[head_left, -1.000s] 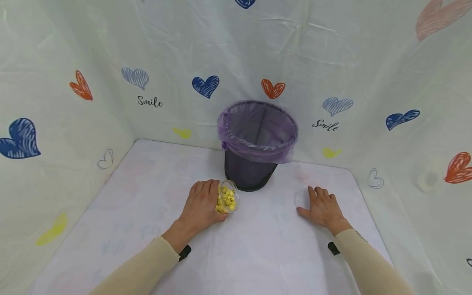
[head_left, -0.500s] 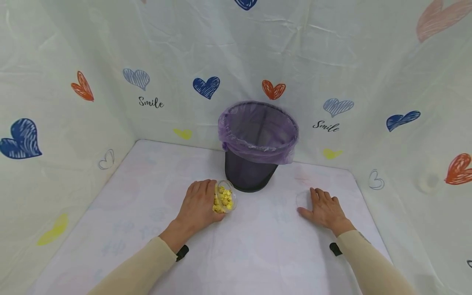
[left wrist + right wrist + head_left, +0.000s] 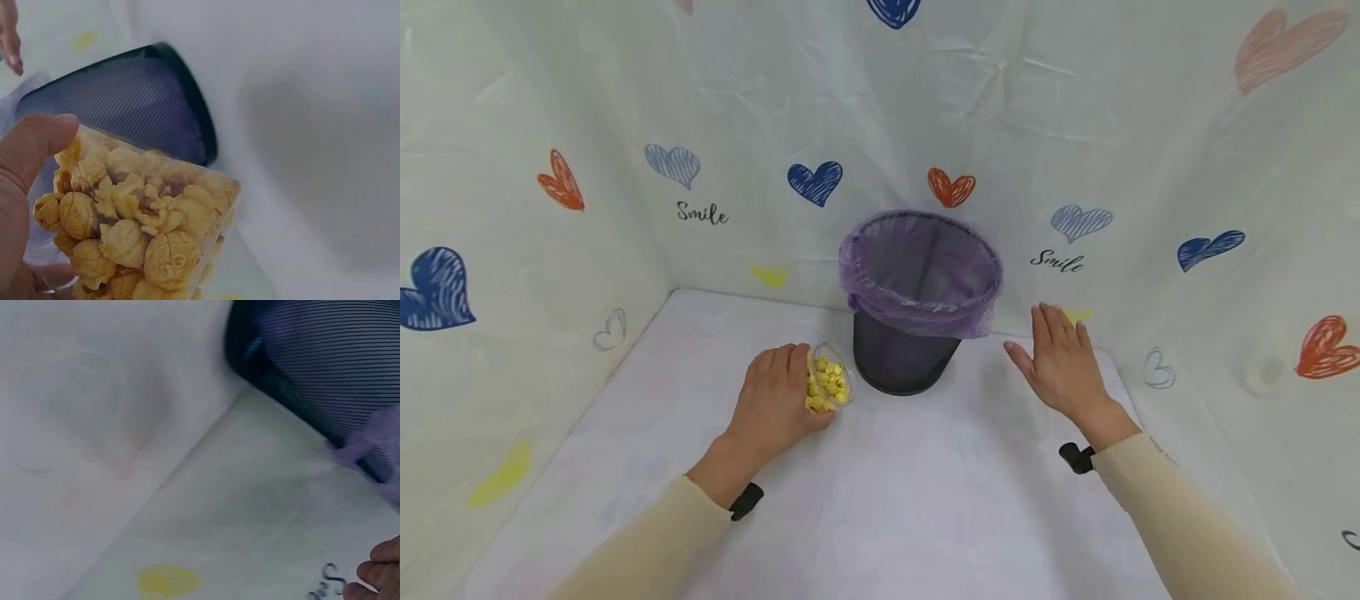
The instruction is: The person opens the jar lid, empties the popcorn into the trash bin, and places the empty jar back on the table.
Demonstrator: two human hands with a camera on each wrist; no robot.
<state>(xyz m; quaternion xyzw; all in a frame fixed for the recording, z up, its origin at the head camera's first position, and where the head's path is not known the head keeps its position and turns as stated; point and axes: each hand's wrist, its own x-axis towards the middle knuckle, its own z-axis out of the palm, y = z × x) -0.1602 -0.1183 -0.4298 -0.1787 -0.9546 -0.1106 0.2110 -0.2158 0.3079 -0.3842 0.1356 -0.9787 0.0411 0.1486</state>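
My left hand [image 3: 771, 404] grips a clear plastic jar of popcorn [image 3: 829, 382], with its open mouth tilted to the right and facing me. In the left wrist view, the thumb lies along the side of the jar [image 3: 144, 219], and yellow popcorn fills what shows of it. My right hand [image 3: 1063, 367] is held up right of the bin, fingers straight, holding nothing. Only its fingertips [image 3: 382, 575] enter the right wrist view. A faint clear round disc, perhaps a lid [image 3: 32, 470], lies flat on the table there.
A dark ribbed waste bin [image 3: 898, 358] stands at the back middle of the table, its rim wrapped in a purple bag [image 3: 917, 312]. The white table [image 3: 880, 500] meets a white curtain [image 3: 737, 83] printed with hearts behind and at both sides.
My right hand has lifted off the clear disc on the table and risen toward the back. The left hand has drawn the jar a little leftward, away from the bin.
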